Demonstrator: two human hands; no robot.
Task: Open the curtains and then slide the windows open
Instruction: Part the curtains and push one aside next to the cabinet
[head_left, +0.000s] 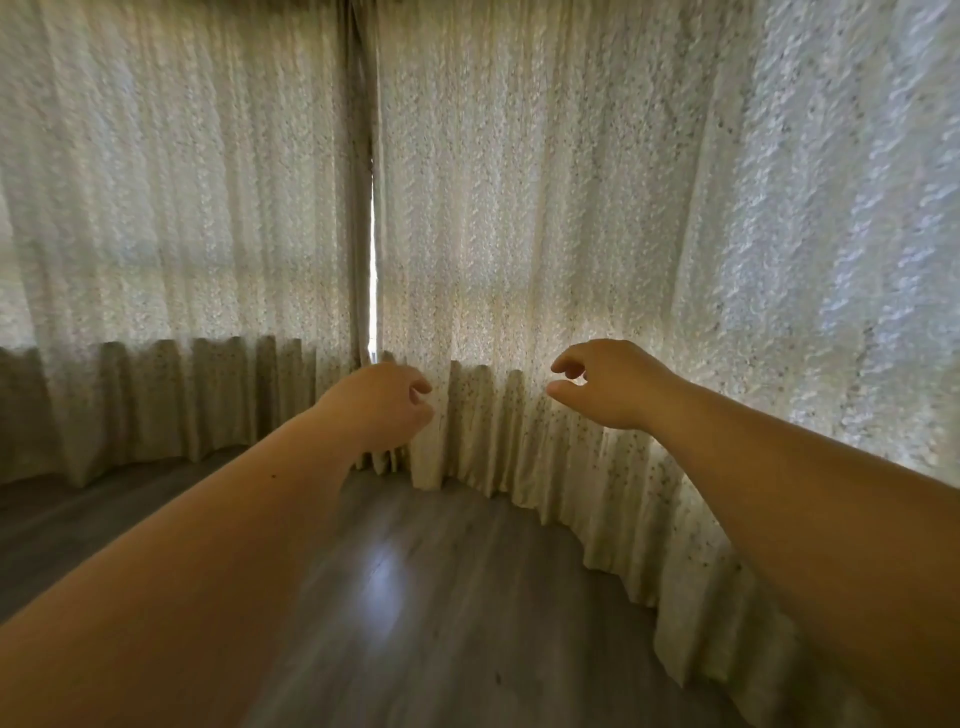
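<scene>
While daylight glows through the fabric across the whole upper frame, I see a grey wood-plank floor (415, 597) filling the lower centre, with a pale patch of reflected light on it. Two cream curtains with small dark speckles hang to the floor: the left curtain (171, 234) covers the upper left, the right curtain (545, 234) runs from the centre to the right edge and curves toward me. Between them, just left of centre, a thin bright gap (372, 270) shows; the window behind is otherwise hidden by the cloth, which stands between my two hands and the glass.

My left hand (382, 405) sits at centre frame, fingers curled inward, right at the inner edge of the right curtain below the gap; I cannot tell whether it grips the fabric. My right hand (608, 384) is right of centre, thumb and fingers bent apart like a loose claw, close before the folds and holding nothing.
</scene>
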